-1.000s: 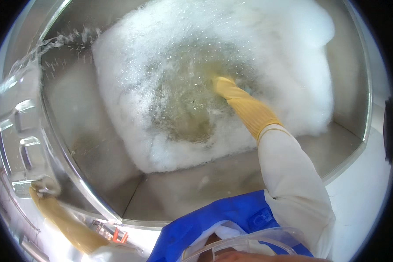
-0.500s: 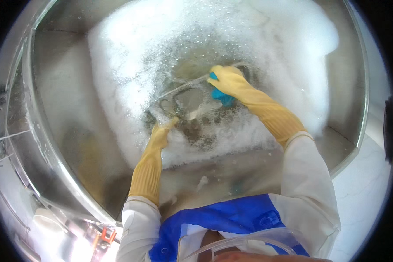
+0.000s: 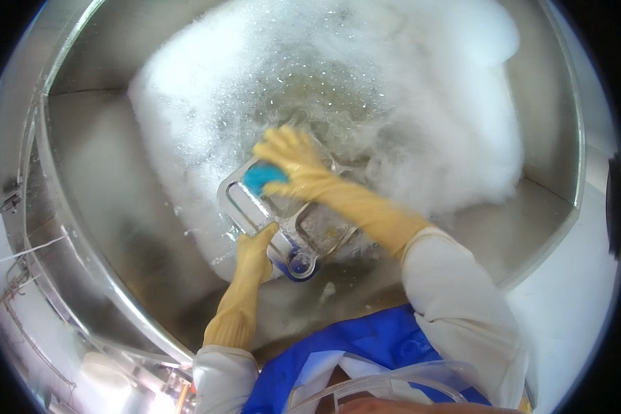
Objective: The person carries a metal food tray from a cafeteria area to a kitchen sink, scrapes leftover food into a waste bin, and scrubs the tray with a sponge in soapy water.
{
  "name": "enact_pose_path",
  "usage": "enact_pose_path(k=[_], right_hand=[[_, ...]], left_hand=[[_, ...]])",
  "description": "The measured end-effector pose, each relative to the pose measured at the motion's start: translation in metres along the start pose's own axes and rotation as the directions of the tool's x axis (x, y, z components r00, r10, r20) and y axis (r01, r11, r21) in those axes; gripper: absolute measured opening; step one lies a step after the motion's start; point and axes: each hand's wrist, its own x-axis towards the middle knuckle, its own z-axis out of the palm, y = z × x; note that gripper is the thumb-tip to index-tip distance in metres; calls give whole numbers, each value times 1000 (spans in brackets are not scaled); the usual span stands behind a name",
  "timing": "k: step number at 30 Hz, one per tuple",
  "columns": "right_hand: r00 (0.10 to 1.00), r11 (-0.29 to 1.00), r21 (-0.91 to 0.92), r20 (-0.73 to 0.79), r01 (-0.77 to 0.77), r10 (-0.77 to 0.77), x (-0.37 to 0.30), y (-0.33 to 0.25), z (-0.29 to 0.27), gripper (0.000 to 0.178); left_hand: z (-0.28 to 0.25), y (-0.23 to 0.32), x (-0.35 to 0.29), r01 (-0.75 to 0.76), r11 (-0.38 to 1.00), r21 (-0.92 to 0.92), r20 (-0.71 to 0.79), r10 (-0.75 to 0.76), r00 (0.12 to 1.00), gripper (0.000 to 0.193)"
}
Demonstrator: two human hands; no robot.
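My left hand [image 3: 254, 257], in a yellow rubber glove, grips the near-left edge of a shiny metal frame [image 3: 283, 241] with rounded cut-out openings. The frame is tilted and partly raised out of the soapy water; its far end goes into the foam. My right hand [image 3: 295, 169], gloved alike, spreads its fingers over a blue scrubbing pad [image 3: 261, 178] and presses it against the frame's upper left part. The pad is partly hidden under the palm. Blue shows through the opening in the frame's nearest corner.
A deep stainless steel basin [image 3: 96, 152] surrounds the work. Thick white foam [image 3: 455, 131] covers much of the water. Bent wires [image 3: 21, 255] stick out beyond the basin's left rim. A blue apron [image 3: 338, 345] covers my front at the near side.
The metal frame has risen out of the water and come nearer to me. My right hand has moved left and nearer with the pad; my left hand has moved nearer with the frame.
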Motion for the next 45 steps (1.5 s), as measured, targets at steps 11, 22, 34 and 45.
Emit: enact_pose_path(k=[11, 22, 34, 45], right_hand=[[949, 949, -23, 22, -315, 315, 22, 87, 10, 48], [995, 993, -69, -25, 95, -96, -94, 44, -12, 58], [953, 974, -47, -200, 223, -228, -145, -11, 64, 58], [884, 912, 104, -224, -396, 410, -152, 161, -117, 44]], left_hand=[[2, 3, -40, -82, 979, -187, -404, -1, 915, 45], [-3, -1, -25, -125, 974, -191, -423, 33, 905, 41], [10, -14, -25, 65, 983, 173, -476, 25, 879, 46], [27, 66, -124, -628, 42, 777, 591, 294, 751, 46]])
